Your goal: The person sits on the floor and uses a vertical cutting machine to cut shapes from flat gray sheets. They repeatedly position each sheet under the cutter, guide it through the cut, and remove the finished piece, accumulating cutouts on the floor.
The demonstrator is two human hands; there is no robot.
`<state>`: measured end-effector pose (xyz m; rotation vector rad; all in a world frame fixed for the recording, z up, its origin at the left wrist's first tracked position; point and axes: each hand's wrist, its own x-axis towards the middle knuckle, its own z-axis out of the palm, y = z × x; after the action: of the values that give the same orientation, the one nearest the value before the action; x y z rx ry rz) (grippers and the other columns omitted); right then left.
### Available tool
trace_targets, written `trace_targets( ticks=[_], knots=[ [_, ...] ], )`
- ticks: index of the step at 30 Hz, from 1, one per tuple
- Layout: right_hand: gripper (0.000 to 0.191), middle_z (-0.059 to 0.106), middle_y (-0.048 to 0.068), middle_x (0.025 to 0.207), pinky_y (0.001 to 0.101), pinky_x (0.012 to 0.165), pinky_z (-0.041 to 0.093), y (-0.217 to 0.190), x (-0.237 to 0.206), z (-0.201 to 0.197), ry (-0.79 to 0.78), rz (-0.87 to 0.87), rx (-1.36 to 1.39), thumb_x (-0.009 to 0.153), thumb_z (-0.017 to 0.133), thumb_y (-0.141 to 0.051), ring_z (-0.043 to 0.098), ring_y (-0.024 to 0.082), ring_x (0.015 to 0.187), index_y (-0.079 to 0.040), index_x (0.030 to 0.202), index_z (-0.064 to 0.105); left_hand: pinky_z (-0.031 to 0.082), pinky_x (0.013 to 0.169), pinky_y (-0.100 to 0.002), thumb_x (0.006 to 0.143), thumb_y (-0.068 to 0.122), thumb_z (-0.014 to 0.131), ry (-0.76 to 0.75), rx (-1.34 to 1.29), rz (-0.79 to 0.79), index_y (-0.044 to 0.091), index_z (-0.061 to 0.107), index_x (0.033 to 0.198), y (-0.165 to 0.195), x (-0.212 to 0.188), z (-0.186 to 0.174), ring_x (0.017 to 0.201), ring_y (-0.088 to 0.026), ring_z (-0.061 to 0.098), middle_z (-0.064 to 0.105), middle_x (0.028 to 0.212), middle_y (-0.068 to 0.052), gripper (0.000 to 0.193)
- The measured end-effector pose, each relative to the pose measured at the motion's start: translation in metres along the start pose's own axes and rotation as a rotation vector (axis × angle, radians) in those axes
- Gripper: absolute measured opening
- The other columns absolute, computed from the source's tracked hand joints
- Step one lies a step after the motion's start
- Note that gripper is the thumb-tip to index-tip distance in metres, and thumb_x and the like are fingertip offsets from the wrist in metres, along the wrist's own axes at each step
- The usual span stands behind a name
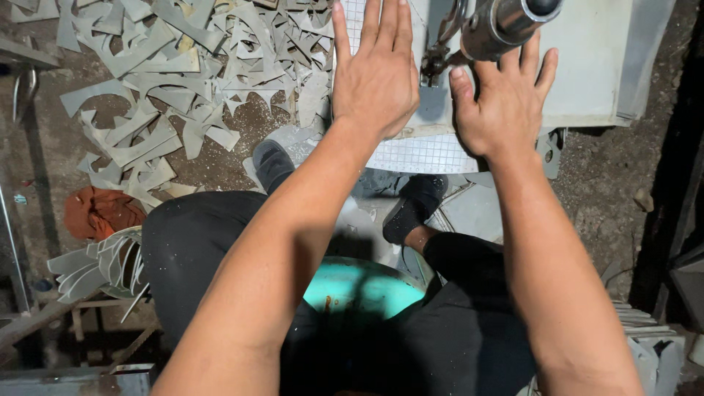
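My left hand point(375, 73) lies flat, fingers together, on a pale sheet with a grid pattern point(425, 152) that rests on a machine table point(587, 66). Pressing flat on the same sheet to the right is my right hand point(504, 103), fingers spread a little. Between the hands, at the top, a metal cylinder of the machine point(506, 22) hangs over the sheet, with a dark cutting part point(438, 55) just left of my right thumb. Neither hand grips anything.
Several cut-out sheet scraps point(169, 73) cover the dirt floor at upper left. A stack of curved offcuts point(103, 264) and an orange rag point(99, 211) lie at the left. My dark shoes point(273, 163) and a teal round seat point(363, 290) are below. Stacked sheets point(645, 330) sit lower right.
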<state>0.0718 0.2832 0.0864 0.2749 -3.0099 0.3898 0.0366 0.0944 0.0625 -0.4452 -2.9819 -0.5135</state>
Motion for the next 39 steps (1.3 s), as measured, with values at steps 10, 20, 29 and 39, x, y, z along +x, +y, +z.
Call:
trace_targets(
  ticks=[10, 20, 29, 39],
  knots=[
    [0.055, 0.053, 0.021, 0.154, 0.07, 0.118, 0.009, 0.02, 0.016, 0.005, 0.053, -0.139, 0.019, 0.107, 0.05, -0.04, 0.034, 0.049, 0.146, -0.013, 0.153, 0.056, 0.014, 0.127, -0.052, 0.101, 0.023, 0.05, 0.089, -0.084, 0.019, -0.008, 0.042, 0.151, -0.006, 0.012, 0.012, 0.149, -0.04, 0.033, 0.043, 0.156, -0.023, 0.06],
    [0.038, 0.064, 0.022, 0.126, 0.0635, 0.105, 0.029, 0.023, 0.043, -0.003, 0.061, -0.284, -0.04, 0.11, 0.053, -0.032, 0.053, 0.048, 0.121, -0.004, 0.134, 0.062, 0.016, 0.126, -0.053, 0.102, 0.029, 0.049, 0.073, -0.055, -0.008, -0.008, 0.044, 0.148, -0.01, 0.015, -0.002, 0.147, -0.043, 0.034, 0.047, 0.153, -0.023, 0.059],
    [0.028, 0.071, 0.017, 0.1, 0.049, 0.07, 0.051, 0.029, 0.062, -0.001, 0.042, -0.293, -0.124, 0.097, 0.064, -0.028, 0.066, 0.041, 0.089, -0.006, 0.114, 0.067, 0.016, 0.113, -0.061, 0.072, 0.051, 0.084, -0.265, -0.18, 0.273, 0.008, 0.042, 0.151, -0.07, 0.024, -0.055, 0.141, -0.039, 0.036, 0.042, 0.151, -0.025, 0.099],
    [0.021, 0.068, 0.015, 0.098, 0.0461, 0.076, 0.05, 0.031, 0.08, 0.0, 0.052, -0.364, -0.196, 0.098, 0.067, -0.025, 0.064, 0.038, 0.091, -0.007, 0.107, 0.069, 0.037, 0.099, -0.061, 0.058, 0.065, 0.09, -0.265, -0.019, 0.255, 0.01, 0.05, 0.149, -0.066, 0.033, -0.066, 0.11, -0.041, 0.061, 0.066, 0.117, -0.023, 0.113]
  ],
)
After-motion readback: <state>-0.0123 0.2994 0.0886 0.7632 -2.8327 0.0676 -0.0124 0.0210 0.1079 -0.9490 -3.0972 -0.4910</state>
